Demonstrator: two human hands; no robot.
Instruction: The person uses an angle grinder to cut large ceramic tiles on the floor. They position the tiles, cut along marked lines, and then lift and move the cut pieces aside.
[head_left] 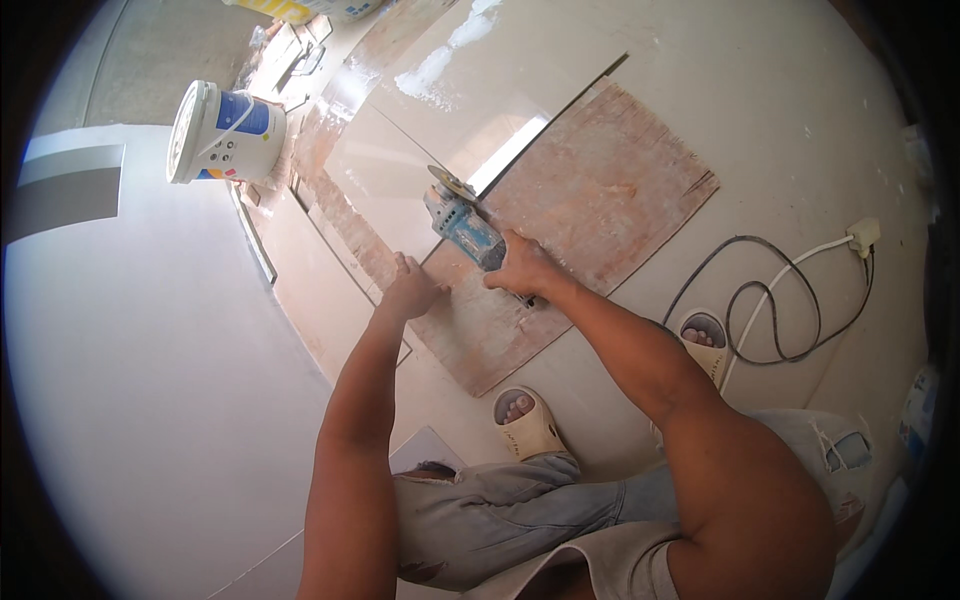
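My right hand (526,267) is closed round the body of a blue angle grinder (468,232). The grinder's round disc (451,182) sits at the edge of a glossy beige tile (385,170). This tile lies partly over a worn reddish-brown board (610,185). Left of the grinder, my left hand (411,290) rests with its fingers apart near the tile's lower corner, touching the board or tile. Its fingertips are too small to make out fully.
A white bucket (235,135) with a blue label lies tilted at the upper left, beside a pale wall (150,350). To the right, a dark cable (745,240) loops to a pale plug connector (864,236). My sandalled feet stand at the board's near side.
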